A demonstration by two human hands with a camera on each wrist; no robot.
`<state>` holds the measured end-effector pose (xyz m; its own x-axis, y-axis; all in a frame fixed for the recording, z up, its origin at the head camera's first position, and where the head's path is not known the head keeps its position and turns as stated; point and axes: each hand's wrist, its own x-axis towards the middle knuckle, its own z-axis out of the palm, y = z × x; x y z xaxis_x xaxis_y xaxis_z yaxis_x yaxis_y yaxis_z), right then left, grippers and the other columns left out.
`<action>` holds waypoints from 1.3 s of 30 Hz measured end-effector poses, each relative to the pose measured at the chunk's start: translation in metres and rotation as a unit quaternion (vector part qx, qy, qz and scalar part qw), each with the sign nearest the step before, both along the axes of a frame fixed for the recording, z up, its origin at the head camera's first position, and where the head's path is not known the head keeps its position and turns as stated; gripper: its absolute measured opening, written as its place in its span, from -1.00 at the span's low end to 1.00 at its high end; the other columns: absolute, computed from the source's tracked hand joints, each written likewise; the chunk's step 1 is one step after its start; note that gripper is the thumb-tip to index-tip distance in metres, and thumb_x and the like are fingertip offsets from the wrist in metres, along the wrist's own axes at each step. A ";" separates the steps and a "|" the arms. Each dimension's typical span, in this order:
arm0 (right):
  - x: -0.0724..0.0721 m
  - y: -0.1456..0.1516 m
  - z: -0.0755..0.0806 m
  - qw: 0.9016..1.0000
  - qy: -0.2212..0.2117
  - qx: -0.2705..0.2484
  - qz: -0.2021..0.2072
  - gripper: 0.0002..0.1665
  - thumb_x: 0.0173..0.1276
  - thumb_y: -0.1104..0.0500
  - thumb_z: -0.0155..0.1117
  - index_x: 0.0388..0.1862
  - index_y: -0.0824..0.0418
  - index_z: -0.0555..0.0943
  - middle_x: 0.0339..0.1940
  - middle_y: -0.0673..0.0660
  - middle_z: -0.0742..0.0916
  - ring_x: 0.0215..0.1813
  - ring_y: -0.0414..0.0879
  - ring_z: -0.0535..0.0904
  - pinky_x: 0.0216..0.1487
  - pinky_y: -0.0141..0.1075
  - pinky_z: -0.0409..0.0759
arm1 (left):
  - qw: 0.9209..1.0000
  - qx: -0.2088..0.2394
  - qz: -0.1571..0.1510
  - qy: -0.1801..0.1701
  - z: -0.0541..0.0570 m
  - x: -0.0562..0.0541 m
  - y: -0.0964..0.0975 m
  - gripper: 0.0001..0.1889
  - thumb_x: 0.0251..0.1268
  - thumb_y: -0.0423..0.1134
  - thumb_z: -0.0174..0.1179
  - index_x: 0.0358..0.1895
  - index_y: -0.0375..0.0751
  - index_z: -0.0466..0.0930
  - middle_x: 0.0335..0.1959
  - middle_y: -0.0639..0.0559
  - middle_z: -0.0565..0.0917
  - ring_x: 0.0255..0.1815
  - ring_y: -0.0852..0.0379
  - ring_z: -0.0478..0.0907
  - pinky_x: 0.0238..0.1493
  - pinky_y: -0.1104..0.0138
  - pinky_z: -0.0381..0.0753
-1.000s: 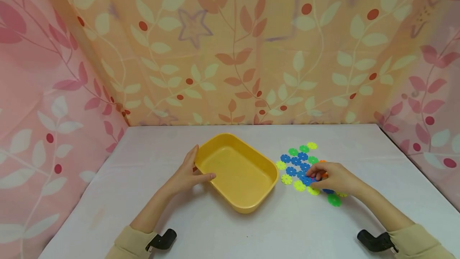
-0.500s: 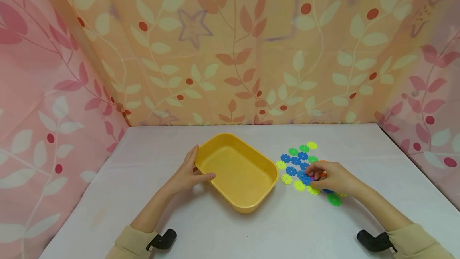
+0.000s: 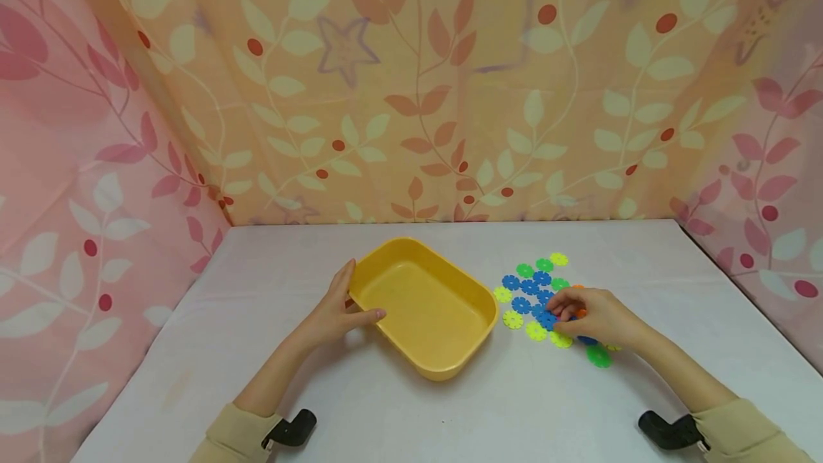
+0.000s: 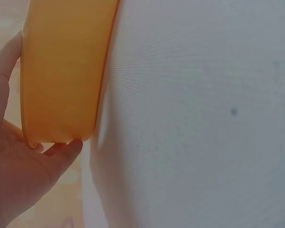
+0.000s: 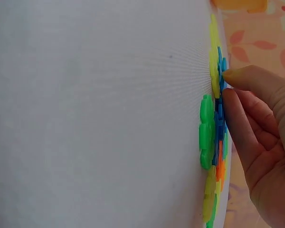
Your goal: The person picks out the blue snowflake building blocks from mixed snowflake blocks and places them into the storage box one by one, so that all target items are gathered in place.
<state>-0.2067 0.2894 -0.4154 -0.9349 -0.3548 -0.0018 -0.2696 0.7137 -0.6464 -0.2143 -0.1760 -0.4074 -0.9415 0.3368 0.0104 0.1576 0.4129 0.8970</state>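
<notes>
My left hand (image 3: 331, 313) grips the left side of a yellow plastic tray (image 3: 472, 338), thumb over the rim and fingers outside the wall. The tray's inside is bare. In the left wrist view the hand (image 4: 31, 175) is around the end of the orange-looking tray (image 4: 66, 71). My right hand (image 3: 598, 316) is over a spread of slotted plastic snowflake discs (image 3: 529, 288). In the right wrist view its thumb and forefinger tips touch the blue discs (image 5: 220, 118), with a small gap between them. No disc shows clear of the others in that hand; a pink one is nearly hidden beneath its fingers.
Green discs (image 3: 599, 356), yellow discs (image 3: 512, 320) and orange ones lie flat around the blue ones, right of the tray. A white cloth covers the table (image 3: 411, 420). A patterned curtain (image 3: 418, 91) stands along its back edge.
My right fingers have closed in slightly over the pink disc, so less of it shows. My left hand and the tray stay in place.
</notes>
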 end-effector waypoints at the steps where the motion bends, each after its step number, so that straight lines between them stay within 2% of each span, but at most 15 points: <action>1: 0.000 0.000 0.000 1.000 -0.002 -0.001 -0.002 -0.64 0.13 0.10 0.53 -0.13 0.17 0.64 -0.36 -0.04 0.63 -0.28 -0.17 0.53 -0.22 -0.43 0.55 | 1.000 0.000 0.000 0.000 0.000 0.000 0.000 0.23 0.11 -0.06 0.45 0.57 -0.13 -0.42 0.57 -0.14 -0.35 0.47 -0.27 0.10 0.38 0.01 0.19; 11: -0.002 -0.002 0.003 0.999 -0.027 -0.033 -0.008 -0.59 0.17 0.07 0.51 -0.08 0.23 0.62 -0.32 0.01 0.66 -0.26 -0.10 0.55 -0.21 -0.42 0.56 | 1.000 0.009 -0.003 -0.001 -0.001 -0.001 -0.001 0.22 0.14 -0.10 0.44 0.57 -0.14 -0.44 0.57 -0.15 -0.38 0.46 -0.30 0.11 0.36 0.01 0.21; 14: -0.006 -0.007 0.008 0.998 -0.033 -0.056 -0.003 -0.57 0.18 0.07 0.49 -0.05 0.25 0.62 -0.30 0.05 0.68 -0.28 -0.07 0.58 -0.24 -0.40 0.58 | 1.000 0.008 -0.002 -0.001 -0.001 0.000 -0.002 0.22 0.14 -0.09 0.43 0.57 -0.15 -0.44 0.57 -0.14 -0.38 0.45 -0.29 0.13 0.36 0.02 0.21; 18: -0.014 -0.023 0.023 0.993 -0.048 -0.105 0.006 -0.53 0.22 0.07 0.47 0.03 0.26 0.60 -0.15 0.12 0.70 -0.20 -0.01 0.64 -0.19 -0.31 0.65 | 1.000 0.005 0.003 -0.003 -0.001 0.001 -0.001 0.23 0.13 -0.05 0.44 0.58 -0.10 -0.43 0.57 -0.10 -0.36 0.45 -0.25 0.15 0.37 0.07 0.22; 23: -0.031 -0.065 0.051 0.982 -0.083 -0.169 0.026 -0.48 0.25 0.06 0.44 0.12 0.26 0.56 -0.01 0.20 0.68 -0.07 0.10 0.67 -0.02 -0.07 0.63 | 1.000 0.015 0.007 -0.003 -0.003 -0.001 -0.001 0.23 0.11 -0.06 0.45 0.58 -0.09 -0.41 0.57 -0.10 -0.35 0.45 -0.25 0.15 0.37 0.07 0.22; 28: -0.055 -0.124 0.073 0.974 -0.092 -0.191 0.083 -0.53 0.26 0.09 0.43 0.10 0.22 0.59 -0.01 0.18 0.67 -0.06 0.05 0.68 0.02 -0.09 0.62 | 1.000 0.026 0.007 0.000 -0.005 0.000 -0.002 0.21 0.13 -0.09 0.44 0.58 -0.09 -0.41 0.57 -0.09 -0.35 0.46 -0.24 0.13 0.36 0.07 0.24; 34: -0.083 -0.190 0.080 0.972 -0.079 -0.178 0.135 -0.58 0.21 0.13 0.43 0.05 0.19 0.64 -0.06 0.09 0.71 -0.05 -0.02 0.65 0.02 -0.22 0.60 | 0.999 0.044 0.015 -0.005 -0.006 -0.002 0.000 0.20 0.13 -0.10 0.45 0.58 -0.11 -0.39 0.57 -0.08 -0.32 0.44 -0.23 0.16 0.33 0.11 0.29; 39: -0.100 -0.227 0.071 0.965 -0.090 -0.168 0.178 -0.63 0.20 0.19 0.43 0.00 0.25 0.65 -0.15 0.09 0.73 -0.12 -0.02 0.65 -0.04 -0.25 0.62 | 0.999 0.047 0.016 -0.014 -0.008 -0.001 0.000 0.21 0.13 -0.10 0.45 0.58 -0.06 -0.40 0.57 -0.01 -0.31 0.45 -0.20 0.17 0.32 0.17 0.31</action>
<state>-0.3066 0.0621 -0.3443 -0.7490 -0.6623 0.0187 -0.3212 0.3382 -0.8846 -0.2154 -0.1760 -0.4152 -0.9520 0.3056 0.0146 0.1204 0.3301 0.9362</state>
